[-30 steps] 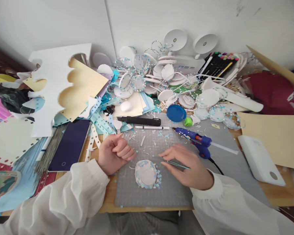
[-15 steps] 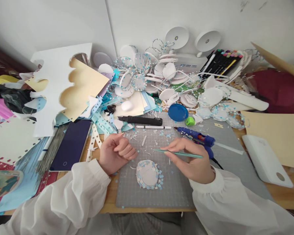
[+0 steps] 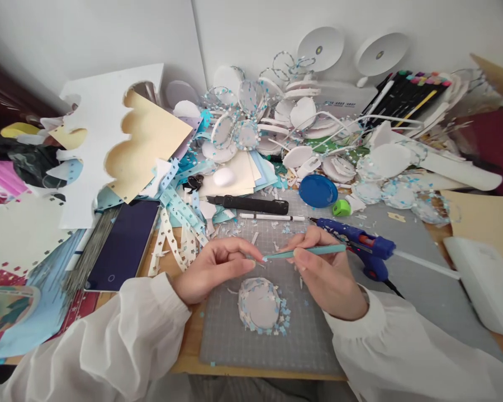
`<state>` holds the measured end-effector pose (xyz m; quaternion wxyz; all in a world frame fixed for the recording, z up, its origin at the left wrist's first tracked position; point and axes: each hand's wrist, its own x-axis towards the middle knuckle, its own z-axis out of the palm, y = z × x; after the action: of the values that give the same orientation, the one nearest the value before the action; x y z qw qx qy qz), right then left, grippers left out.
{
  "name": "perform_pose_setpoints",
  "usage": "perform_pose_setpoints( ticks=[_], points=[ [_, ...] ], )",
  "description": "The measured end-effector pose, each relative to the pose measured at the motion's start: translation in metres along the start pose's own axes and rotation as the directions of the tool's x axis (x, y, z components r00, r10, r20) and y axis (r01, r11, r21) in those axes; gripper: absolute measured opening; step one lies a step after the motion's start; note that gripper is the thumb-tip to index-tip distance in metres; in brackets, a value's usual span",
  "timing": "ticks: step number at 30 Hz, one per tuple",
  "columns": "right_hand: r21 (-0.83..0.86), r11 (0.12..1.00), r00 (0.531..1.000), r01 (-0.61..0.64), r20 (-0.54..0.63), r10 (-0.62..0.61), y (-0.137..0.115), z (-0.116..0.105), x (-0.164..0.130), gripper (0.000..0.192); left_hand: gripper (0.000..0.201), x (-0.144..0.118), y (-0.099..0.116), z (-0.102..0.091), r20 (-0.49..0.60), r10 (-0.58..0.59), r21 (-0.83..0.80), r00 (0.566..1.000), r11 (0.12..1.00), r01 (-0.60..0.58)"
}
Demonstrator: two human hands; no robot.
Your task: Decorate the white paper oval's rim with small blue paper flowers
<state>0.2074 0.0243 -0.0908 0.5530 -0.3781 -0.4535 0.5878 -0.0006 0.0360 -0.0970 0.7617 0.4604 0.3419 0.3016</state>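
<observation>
My right hand [image 3: 324, 273] pinches a pair of teal tweezers [image 3: 314, 251], held level above the cutting mat with the points to the left. A tiny pale piece [image 3: 265, 259], apparently a paper star, shows at the tips. My left hand [image 3: 218, 265] has its index finger stretched out to those tips, thumb apart below it; whether finger and piece touch is hard to tell. On the grey cutting mat [image 3: 235, 352], just below both hands, lies a white round disc [image 3: 263, 307] ringed with small blue and white stars.
A blue glue gun [image 3: 356, 237] lies right of my right hand. Behind are a black pen-like tool [image 3: 251, 204], a white pen [image 3: 272, 217], a blue lid [image 3: 318, 191] and heaped star-trimmed discs [image 3: 304, 111]. A phone [image 3: 123, 245] and star-punched strips [image 3: 180, 206] are to the left.
My left hand has uncurled from a loose fist and moved right, index finger extended to the tweezer tips. My right hand still grips the tweezers. The view has shifted slightly.
</observation>
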Motion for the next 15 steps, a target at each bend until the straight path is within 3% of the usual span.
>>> perform_pose_setpoints(
  ticks=[15],
  points=[
    [-0.032,0.999,0.999,-0.026,-0.026,0.026,0.0034,0.0048,0.0023,0.019,0.025,0.0020,-0.0013,0.0047,-0.046,0.027,0.004,0.999,1.000,-0.027]
  ],
)
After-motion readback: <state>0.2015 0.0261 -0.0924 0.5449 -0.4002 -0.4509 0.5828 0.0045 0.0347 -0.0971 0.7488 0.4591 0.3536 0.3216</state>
